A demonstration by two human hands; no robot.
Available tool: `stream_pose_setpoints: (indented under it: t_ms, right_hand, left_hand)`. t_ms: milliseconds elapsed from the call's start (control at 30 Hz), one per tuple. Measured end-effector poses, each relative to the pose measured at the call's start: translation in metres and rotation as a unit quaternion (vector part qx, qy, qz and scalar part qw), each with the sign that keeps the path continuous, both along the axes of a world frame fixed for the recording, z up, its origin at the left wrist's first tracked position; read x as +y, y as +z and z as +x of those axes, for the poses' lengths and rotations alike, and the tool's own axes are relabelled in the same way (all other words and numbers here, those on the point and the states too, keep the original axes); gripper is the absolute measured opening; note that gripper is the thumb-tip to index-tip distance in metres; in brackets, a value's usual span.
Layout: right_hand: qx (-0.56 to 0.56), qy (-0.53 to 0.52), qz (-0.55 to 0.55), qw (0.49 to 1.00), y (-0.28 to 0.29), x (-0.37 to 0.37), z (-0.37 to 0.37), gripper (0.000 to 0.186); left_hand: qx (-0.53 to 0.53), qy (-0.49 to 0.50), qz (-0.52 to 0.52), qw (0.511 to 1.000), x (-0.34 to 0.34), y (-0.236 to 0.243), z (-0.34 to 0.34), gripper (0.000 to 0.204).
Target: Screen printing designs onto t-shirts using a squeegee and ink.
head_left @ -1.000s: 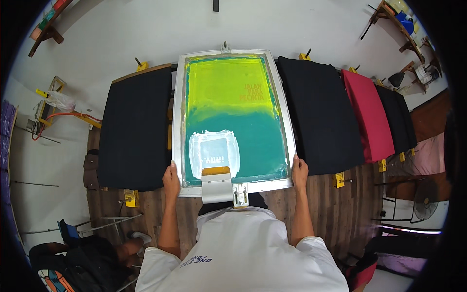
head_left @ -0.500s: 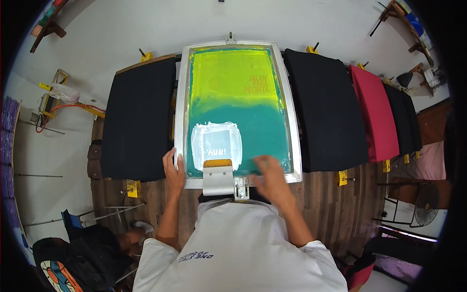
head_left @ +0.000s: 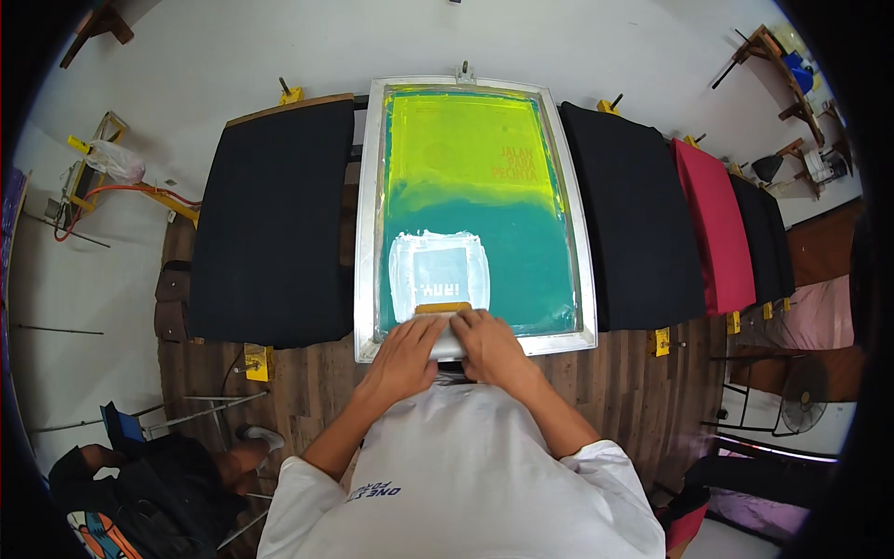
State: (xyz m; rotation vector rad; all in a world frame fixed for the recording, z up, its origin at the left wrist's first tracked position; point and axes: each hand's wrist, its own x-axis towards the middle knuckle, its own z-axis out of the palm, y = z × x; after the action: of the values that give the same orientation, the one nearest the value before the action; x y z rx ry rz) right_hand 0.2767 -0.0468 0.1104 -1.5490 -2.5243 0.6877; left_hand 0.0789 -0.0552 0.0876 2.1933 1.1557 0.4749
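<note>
A screen-printing screen [head_left: 584, 279] in a silver metal frame lies flat in front of me. Its mesh is teal [head_left: 526, 265] in the near half and coated yellow-green [head_left: 456, 140] in the far half. White ink [head_left: 475, 265] rings a small design at the near left of the mesh. Just below that design is a squeegee [head_left: 449, 348] with a metal handle and an amber blade. My left hand [head_left: 407, 354] and my right hand [head_left: 492, 349] grip its handle side by side, fingers over the top, partly covering it. The blade edge sits by the white ink.
Black cloth-covered boards flank the screen, one at left [head_left: 270, 224] and one at right [head_left: 629, 224]; a red board [head_left: 712, 228] stands farther right. Yellow clamps [head_left: 258, 363] stick out from the boards' ends. A seated person [head_left: 163, 494] is at lower left, a fan [head_left: 805, 396] at right.
My left hand has left the frame's left edge and my right hand has come in from the near right of the screen. Both have closed on the squeegee handle.
</note>
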Motion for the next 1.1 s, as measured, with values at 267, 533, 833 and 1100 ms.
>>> stream_pose_setpoints:
  t_ms: [267,533,833,1100]
  right_hand:
    - [0.023,-0.052,-0.031,0.998,-0.011,0.027,-0.005,0.032]
    - [-0.020,-0.030,-0.047,0.998,-0.006,0.115,-0.008,0.027]
    - [0.013,-0.059,-0.013,0.998,-0.023,0.160,-0.027,0.029]
    - [0.045,-0.032,-0.019,0.998,-0.020,0.105,-0.030,0.025]
  left_hand:
    - [0.049,0.040,-0.092,0.994,0.039,0.014,0.012,0.040]
    - [0.042,-0.023,-0.095,0.994,0.131,0.018,-0.004,0.028]
    - [0.079,0.005,-0.080,0.994,0.181,0.011,-0.015,0.029]
    - [0.066,0.016,-0.114,0.991,0.120,0.008,-0.023,0.038]
